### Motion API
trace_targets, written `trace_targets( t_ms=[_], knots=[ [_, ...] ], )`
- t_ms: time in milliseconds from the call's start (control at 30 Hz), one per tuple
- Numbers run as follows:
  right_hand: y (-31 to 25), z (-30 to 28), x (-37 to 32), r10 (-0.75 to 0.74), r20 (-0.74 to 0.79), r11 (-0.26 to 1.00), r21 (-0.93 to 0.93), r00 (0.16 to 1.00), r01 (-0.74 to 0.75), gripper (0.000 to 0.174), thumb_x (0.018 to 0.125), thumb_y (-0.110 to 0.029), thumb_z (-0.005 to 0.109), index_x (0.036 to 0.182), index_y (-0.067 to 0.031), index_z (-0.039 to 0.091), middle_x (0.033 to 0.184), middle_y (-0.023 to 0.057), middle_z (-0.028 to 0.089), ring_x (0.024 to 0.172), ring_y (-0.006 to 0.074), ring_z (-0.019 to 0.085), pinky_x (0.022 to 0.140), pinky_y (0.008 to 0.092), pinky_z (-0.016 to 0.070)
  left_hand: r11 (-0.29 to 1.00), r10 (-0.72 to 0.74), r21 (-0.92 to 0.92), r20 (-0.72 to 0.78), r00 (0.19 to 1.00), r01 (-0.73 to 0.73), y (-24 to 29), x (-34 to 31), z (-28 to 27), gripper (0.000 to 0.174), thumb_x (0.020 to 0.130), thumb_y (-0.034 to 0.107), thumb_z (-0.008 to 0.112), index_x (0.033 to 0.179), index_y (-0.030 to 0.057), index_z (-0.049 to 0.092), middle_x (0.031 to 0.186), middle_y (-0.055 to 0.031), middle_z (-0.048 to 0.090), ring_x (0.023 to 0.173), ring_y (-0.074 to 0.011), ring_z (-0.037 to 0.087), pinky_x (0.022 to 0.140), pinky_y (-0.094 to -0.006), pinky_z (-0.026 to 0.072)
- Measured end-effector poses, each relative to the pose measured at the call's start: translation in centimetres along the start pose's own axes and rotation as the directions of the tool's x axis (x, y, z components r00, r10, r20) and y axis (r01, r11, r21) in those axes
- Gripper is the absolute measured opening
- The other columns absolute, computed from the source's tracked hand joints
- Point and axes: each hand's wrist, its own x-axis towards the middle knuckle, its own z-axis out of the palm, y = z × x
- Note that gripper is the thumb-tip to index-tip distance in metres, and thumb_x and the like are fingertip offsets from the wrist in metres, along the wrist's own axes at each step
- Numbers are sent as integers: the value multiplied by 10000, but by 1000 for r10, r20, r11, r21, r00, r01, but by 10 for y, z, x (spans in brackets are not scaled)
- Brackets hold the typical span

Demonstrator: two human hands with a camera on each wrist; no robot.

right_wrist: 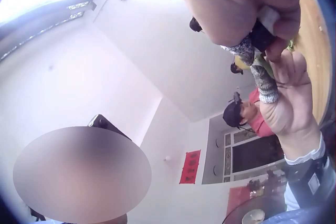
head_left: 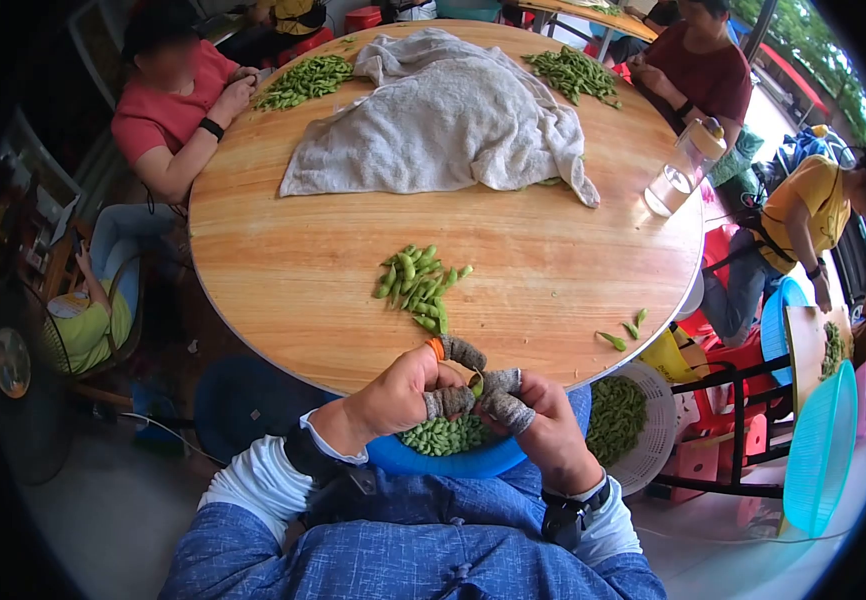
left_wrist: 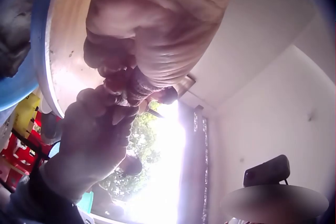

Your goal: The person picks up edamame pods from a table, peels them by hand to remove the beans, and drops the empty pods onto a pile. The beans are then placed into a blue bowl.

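Close over the blue basin point(head_left: 453, 468), my two hands meet at a green soybean pod point(head_left: 477, 385). My left hand point(head_left: 393, 392) pinches it between thumb and forefinger, both wrapped in grey knit finger sleeves, with an orange band at one. From the other side my right hand point(head_left: 550, 425), also in grey finger sleeves, pinches the pod. Fingers cover most of it. Shelled green beans point(head_left: 443, 436) fill the basin in my lap. Just beyond the hands, a small pile of pods point(head_left: 420, 282) lies on the round wooden table point(head_left: 293, 270).
A grey towel point(head_left: 433, 130) covers a mound on the table. A clear bottle point(head_left: 671, 188) stands at the right edge, and a few loose pods point(head_left: 613, 341) lie nearer. A white basket point(head_left: 658, 440) of green pods sits right of my lap. Other people sit around.
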Motion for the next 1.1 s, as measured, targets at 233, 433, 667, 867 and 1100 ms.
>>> trace_targets(
  t_ms=[233, 433, 667, 867, 1100],
  knots=[
    [-1, 4, -1, -6, -31, 999, 33, 1000, 7, 174, 806, -104, 540, 935, 14, 547, 840, 8, 582, 746, 63, 520, 665, 190, 410, 1000, -3, -21, 28, 1000, 3, -2, 1, 1, 301, 728, 0, 584, 1005, -25, 467, 806, -7, 567, 728, -44, 519, 656, -178, 415],
    [10, 0, 5, -41, -70, 999, 3, 997, 41, 163, 797, -113, 542, 912, 3, 552, 813, 13, 582, 724, 71, 524, 659, 196, 415, 991, 61, 119, -16, 998, -58, -7, 2, -1, 254, 742, 50, 589, 967, -13, 490, 776, 4, 538, 721, -60, 505, 623, -202, 410],
    [16, 0, 6, -169, -110, 982, -106, 979, 158, 150, 800, -55, 527, 923, 30, 539, 849, 35, 586, 781, 94, 532, 716, 223, 421, 121, 464, 976, 107, 880, -183, -6, -10, 12, 199, 668, 124, 628, 808, 5, 553, 674, -130, 537, 587, -258, 539, 544, -317, 441],
    [27, -8, 11, -243, 38, 965, 116, 969, 237, 181, 797, -76, 549, 947, 26, 537, 867, 37, 586, 798, 102, 534, 738, 239, 419, 764, 342, 607, -90, 935, -220, -20, -9, 7, 181, 815, 189, 513, 799, 12, 549, 683, -74, 554, 581, -176, 543, 532, -275, 422],
    [31, -9, 18, -223, 52, 972, 86, 973, 218, 185, 799, -79, 547, 953, 22, 536, 882, 35, 582, 807, 99, 531, 736, 234, 416, 913, 214, 357, -13, 977, -196, -13, -11, 0, 168, 829, 185, 517, 818, 22, 556, 677, -1, 547, 613, -52, 466, 554, -195, 379]
  ],
)
